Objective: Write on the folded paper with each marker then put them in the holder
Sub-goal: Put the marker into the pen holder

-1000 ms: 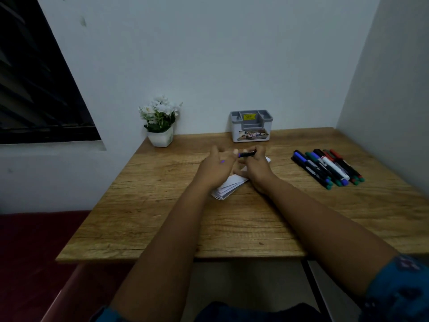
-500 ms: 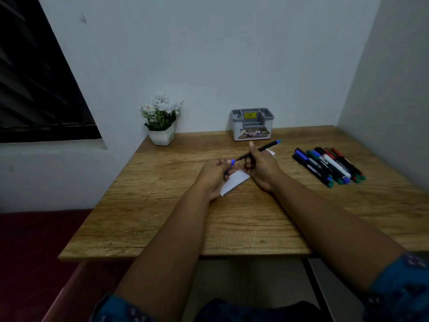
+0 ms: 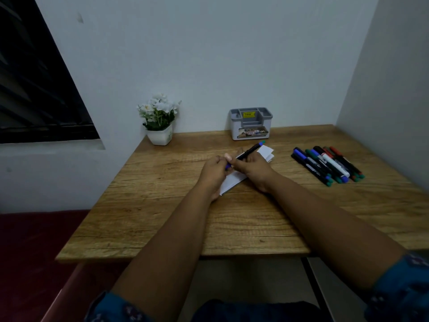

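Both hands meet over the middle of the light brown wooden table, above the white folded paper that lies flat there, its far end showing past the right hand. The right hand has its fingers curled round a slim black marker with a blue-green end, which tilts up and away toward the back of the table, its coloured end pointing at the holder. The left hand is also curled, thumb and fingertips pinching a small blue cap at the marker's lower end; whether the cap is on the marker or just off it cannot be told. The left hand's heel rests on the near corner of the paper. To the right, well apart from the hands, a row of black markers with blue, green and red ends lies side by side on the table, touching one another. The grey and white plastic desk holder with several compartments stands at the back against the white wall, no marker visible in it. Left of it stands a small white pot of white flowers. A dark window fills the left wall
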